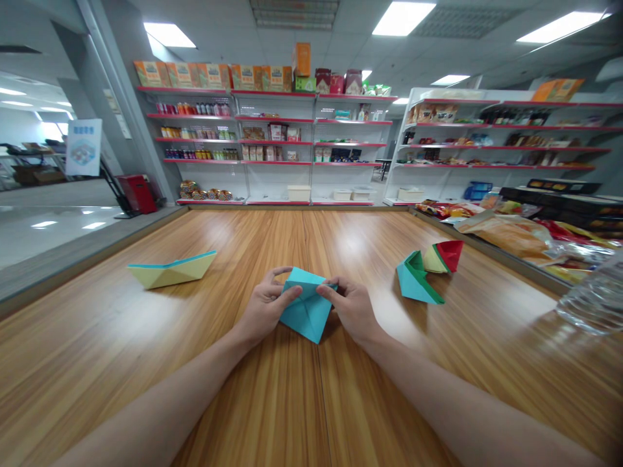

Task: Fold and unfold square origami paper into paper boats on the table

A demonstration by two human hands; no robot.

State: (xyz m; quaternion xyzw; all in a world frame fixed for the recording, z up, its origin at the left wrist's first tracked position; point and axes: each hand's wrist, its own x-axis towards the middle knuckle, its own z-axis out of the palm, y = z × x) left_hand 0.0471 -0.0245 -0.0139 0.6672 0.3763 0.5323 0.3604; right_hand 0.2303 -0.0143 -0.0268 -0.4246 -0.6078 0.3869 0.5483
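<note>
folded blue origami paper (pixel 305 316), tilted over the wood-grain table (pixel 263 408), is pinched by the left hand (pixel 267 299) at its left edge and the right hand (pixel 354 307) at its upper right, probably to steady its folds.

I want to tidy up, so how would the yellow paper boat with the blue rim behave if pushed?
The yellow paper boat looks folded from paper, so it is probably light and easily slid. Its thin sides would likely dent under a squeeze. With its pointed ends raised, it might rock if nudged.
</note>
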